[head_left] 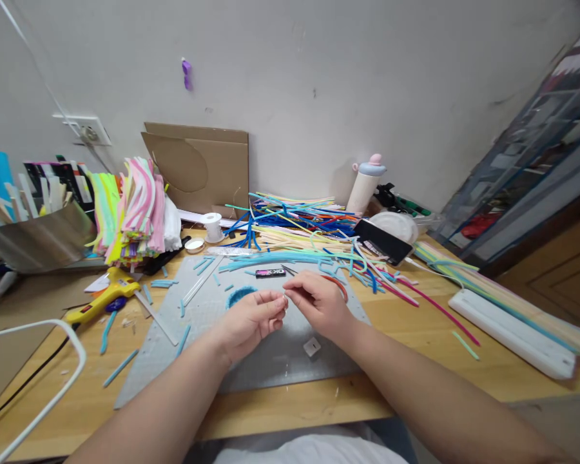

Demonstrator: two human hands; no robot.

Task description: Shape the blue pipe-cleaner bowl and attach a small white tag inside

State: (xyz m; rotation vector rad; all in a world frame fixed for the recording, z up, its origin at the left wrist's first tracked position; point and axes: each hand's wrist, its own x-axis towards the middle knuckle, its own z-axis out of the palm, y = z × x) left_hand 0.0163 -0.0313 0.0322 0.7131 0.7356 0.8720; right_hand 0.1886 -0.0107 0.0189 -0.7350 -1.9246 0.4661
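Note:
My left hand (pixel 251 322) and my right hand (pixel 319 306) meet above the grey cutting mat (pixel 270 374), fingertips pinched together. Something tiny and whitish shows between them, too small to name. A fuzzy blue ring-shaped piece (pixel 232 298) lies just behind my left hand, partly hidden by it. Scissors with an orange handle (pixel 343 288) lie partly under my right hand, blades pointing back left. Beside the blade tips rests a small black packet (pixel 270 273) with white lettering. A small white square (pixel 312 347) lies on the mat below my right hand.
A yellow glue gun (pixel 104 299) and cut blue pipe cleaner pieces (pixel 120 368) lie left. Bundles of coloured pipe cleaners (pixel 294 222), a white spool (pixel 212 227), a phone (pixel 384 241) and a bottle (pixel 365 187) stand or lie behind. A white power strip (pixel 512 332) is right.

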